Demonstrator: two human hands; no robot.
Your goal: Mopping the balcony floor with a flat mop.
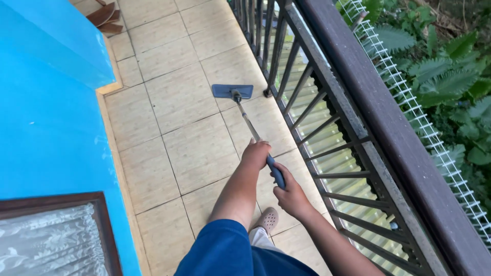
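Observation:
I hold a flat mop with both hands on a tiled balcony. Its blue rectangular mop head (232,91) lies flat on the beige tiles close to the railing's foot. The thin metal pole (248,121) runs back from it toward me. My left hand (255,154) is closed around the pole, higher up the shaft. My right hand (291,192) grips the dark blue handle end (276,175) just behind it. A blue sleeve covers my left upper arm, and one beige clog (267,220) shows below my hands.
A dark metal railing (358,112) with slanted bars runs along the right, with green plants beyond it. A bright blue wall (46,122) bounds the left, with a brown-framed window (56,235) low down. Brown sandals (105,16) lie at the far end of the tiled floor (174,128).

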